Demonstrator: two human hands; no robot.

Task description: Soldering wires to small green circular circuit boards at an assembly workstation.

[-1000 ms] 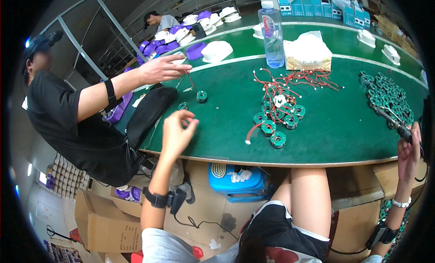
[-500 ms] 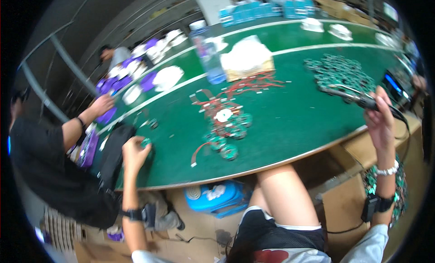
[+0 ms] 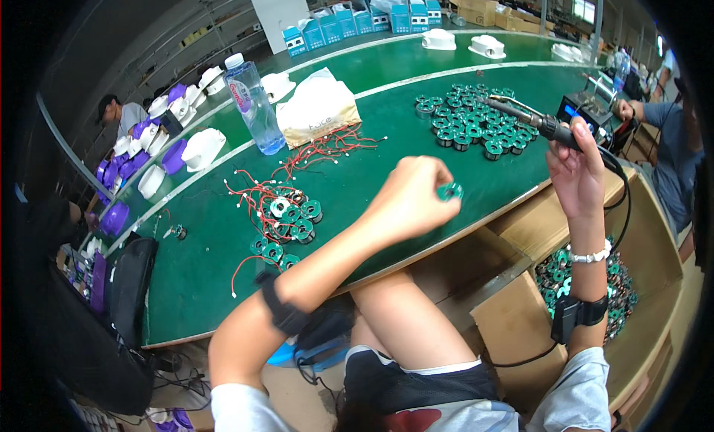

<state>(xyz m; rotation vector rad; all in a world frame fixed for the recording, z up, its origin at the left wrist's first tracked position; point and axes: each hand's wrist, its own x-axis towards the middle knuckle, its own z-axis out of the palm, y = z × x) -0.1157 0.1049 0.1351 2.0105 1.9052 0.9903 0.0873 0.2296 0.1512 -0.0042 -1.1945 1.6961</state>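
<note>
My left hand (image 3: 416,198) is over the front of the green table, its fingers closed on a small round coil with a green ring top (image 3: 450,192). My right hand (image 3: 576,160), raised at the right, grips a soldering iron (image 3: 554,127) by its dark handle, tip pointing left. Beyond the iron's tip lies a wide group of similar green-topped coils (image 3: 483,120). Left of my left arm is a cluster of coils with red wires (image 3: 286,224). Loose red wires (image 3: 327,151) lie behind them.
A cardboard box of coils (image 3: 595,283) stands below my right forearm. A soldering station (image 3: 584,116) is at the right. A plastic bottle (image 3: 256,108) and white bag (image 3: 320,112) stand farther back. A black bag (image 3: 134,283) lies at the left edge. A co-worker (image 3: 662,142) sits at right.
My left hand has swung rightward across the table, carrying the coil from the left end. My right hand still holds the soldering iron upraised. The view has turned to the right.
</note>
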